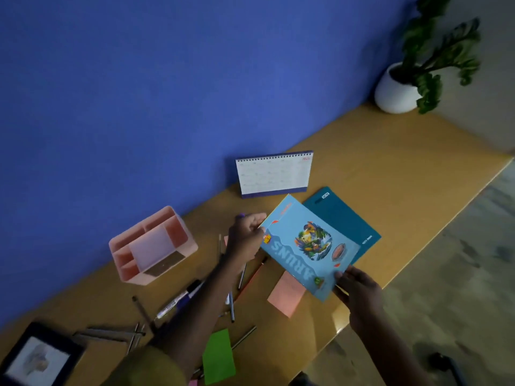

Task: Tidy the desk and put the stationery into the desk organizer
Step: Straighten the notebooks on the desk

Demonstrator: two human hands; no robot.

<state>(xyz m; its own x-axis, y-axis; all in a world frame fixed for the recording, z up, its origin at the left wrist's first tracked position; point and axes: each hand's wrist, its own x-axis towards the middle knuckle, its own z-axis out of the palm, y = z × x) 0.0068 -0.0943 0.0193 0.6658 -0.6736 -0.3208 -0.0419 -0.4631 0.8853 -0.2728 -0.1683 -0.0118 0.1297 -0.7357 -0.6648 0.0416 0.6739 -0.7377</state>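
Clamps left grip (245, 238) on one corner of light-blue book (306, 246), fingers curled round the edge; pinches opposite corner with right grip (359, 291). Spans book between both grips, overlapping teal notebook (344, 215) just beyond. Has pink organizer (153, 246) well left of left grip on surface (404, 168), pens (232, 310) and marker (175, 300) scattered under left forearm, pink sticky note (287, 298) just beside right grip.

Light blue book (306, 246) with a multicoloured picture (pale lettering beside it) — teal notebook (348, 218), pale pink organizer (153, 246), salmon sticky note (287, 298), bright green sticky note (218, 358), blue wall (139, 107), ochre desk (390, 151), white-and-indigo calendar (274, 175).
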